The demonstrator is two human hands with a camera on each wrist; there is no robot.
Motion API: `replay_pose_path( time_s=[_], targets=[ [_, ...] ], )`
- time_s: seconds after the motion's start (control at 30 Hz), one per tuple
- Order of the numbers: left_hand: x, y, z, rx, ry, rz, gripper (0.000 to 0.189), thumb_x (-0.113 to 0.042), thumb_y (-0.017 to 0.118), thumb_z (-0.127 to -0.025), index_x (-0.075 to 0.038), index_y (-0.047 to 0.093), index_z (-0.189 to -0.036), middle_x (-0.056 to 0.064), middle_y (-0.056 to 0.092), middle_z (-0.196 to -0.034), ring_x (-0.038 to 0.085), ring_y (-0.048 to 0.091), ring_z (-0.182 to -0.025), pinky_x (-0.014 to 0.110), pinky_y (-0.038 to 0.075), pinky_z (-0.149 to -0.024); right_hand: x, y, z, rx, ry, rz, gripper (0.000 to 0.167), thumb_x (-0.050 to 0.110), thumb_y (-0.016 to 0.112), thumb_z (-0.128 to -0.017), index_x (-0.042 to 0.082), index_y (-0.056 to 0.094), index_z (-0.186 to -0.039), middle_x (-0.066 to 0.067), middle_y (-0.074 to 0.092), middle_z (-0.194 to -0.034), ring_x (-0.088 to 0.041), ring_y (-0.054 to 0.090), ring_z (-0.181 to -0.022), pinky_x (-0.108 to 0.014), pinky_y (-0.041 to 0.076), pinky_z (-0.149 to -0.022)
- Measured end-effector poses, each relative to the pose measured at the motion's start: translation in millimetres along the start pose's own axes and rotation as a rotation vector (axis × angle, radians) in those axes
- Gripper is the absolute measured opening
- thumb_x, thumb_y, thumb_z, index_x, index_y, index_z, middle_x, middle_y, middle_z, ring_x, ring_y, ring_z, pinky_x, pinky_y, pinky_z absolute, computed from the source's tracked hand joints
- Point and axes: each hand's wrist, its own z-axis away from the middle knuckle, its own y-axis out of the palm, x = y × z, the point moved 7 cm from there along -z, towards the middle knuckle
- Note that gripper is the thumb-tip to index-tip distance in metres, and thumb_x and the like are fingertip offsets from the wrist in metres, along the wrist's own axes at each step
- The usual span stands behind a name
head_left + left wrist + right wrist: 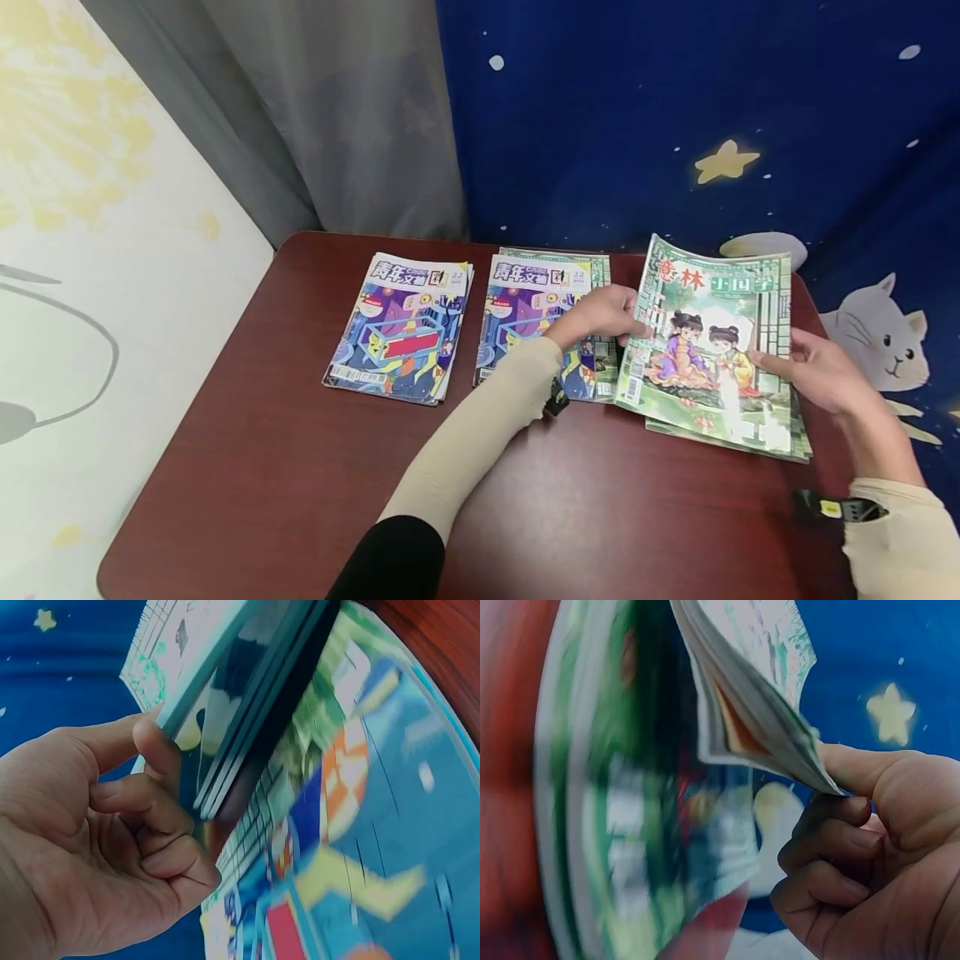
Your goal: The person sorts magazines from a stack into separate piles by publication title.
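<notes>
A green magazine [705, 358] with two cartoon children on its cover is held up by both hands over the right end of the table. My left hand [611, 312] pinches its left edge between thumb and fingers; the left wrist view shows that hand [112, 832] with the other fingers curled. My right hand [821, 367] pinches the opposite edge, and in the right wrist view the pages [742, 697] fan apart slightly above the thumb. Beneath it lie more green magazines [727, 442], mostly hidden.
A middle pile has a purple magazine [517, 292] over a green one [600, 267], partly behind the left forearm. Further left lies a stack of purple magazines [401, 333]. The dark red table [300, 483] meets a grey curtain [360, 108] and a blue starry curtain [600, 125].
</notes>
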Motion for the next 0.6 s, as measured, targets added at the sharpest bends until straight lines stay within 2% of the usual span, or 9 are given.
replay_pose_path(
  time_s=[0.17, 0.3, 0.5, 0.6],
  targets=[
    [-11.6, 19.4, -18.4, 0.032, -0.043, -0.072, 0.041, -0.040, 0.080, -0.095, -0.017, 0.049, -0.081, -0.005, 0.073, -0.069, 0.016, 0.068, -0.074, 0.023, 0.034, -0.059, -29.4, -9.7, -0.9, 0.036, 0.041, 0.058, 0.069, 0.039, 0.060, -0.108, -0.012, 0.040, -0.149, 0.012, 0.076, -0.087, 0.000, 0.068, -0.076, -0.018, 0.047, -0.068],
    [-17.1, 30.0, -27.1, 0.038, -0.095, -0.144, 0.041, -0.044, 0.079, -0.095, -0.019, 0.049, -0.082, -0.009, 0.072, -0.068, 0.013, 0.066, -0.073, 0.022, 0.035, -0.059, -46.3, -14.2, -4.7, 0.061, 0.061, 0.077, 0.067, 0.039, 0.061, -0.108, -0.014, 0.042, -0.146, 0.013, 0.075, -0.086, 0.002, 0.065, -0.078, -0.017, 0.046, -0.070],
    [-19.8, 35.7, -24.7, -0.008, -0.137, -0.190, 0.034, -0.047, 0.078, -0.095, -0.021, 0.059, -0.087, -0.008, 0.074, -0.070, 0.012, 0.065, -0.075, 0.023, 0.042, -0.067, -58.7, -18.7, -12.9, 0.083, 0.088, 0.102, 0.072, 0.045, 0.060, -0.107, -0.012, 0.040, -0.147, 0.014, 0.073, -0.085, 0.003, 0.059, -0.082, -0.020, 0.044, -0.072],
    [-18.5, 36.5, -22.0, -0.022, -0.168, -0.224, 0.032, -0.049, 0.076, -0.096, -0.021, 0.067, -0.082, -0.007, 0.076, -0.073, 0.012, 0.060, -0.069, 0.025, 0.044, -0.067, -61.7, -19.3, -17.1, 0.071, 0.095, 0.100, 0.065, 0.047, 0.062, -0.106, -0.009, 0.050, -0.137, 0.014, 0.072, -0.084, 0.001, 0.059, -0.081, -0.021, 0.044, -0.071]
  ],
)
